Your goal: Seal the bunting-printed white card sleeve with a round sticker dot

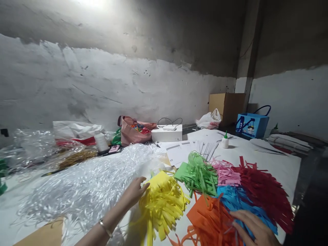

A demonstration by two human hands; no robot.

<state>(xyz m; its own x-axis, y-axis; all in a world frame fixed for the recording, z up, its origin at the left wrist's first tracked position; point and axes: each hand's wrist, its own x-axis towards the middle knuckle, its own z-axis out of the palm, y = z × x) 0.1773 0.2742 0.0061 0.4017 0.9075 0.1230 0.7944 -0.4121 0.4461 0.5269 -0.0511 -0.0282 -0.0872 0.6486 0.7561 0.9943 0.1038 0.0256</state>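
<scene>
My left hand (137,189), with a silver bangle (105,228) on its wrist, is at the left edge of a yellow fringed paper bundle (164,198). Its fingers are bent slightly and apart. At the lower right, my right hand (256,227) reaches over the orange fringed bundle (210,215) and the blue fringed strips (241,201). The fingers there are stretched out, with the thumb apart. Behind these lie green (200,174), pink (227,172) and dark red (266,191) fringed bundles, partly overlapping.
A heap of shiny white strands (87,181) spreads over the left of the table. A glue bottle (225,140) with a green tip stands behind the bundles. Farther back are a white box (166,134), a pink bag (134,131), a cardboard box (225,107) and a blue bag (252,124).
</scene>
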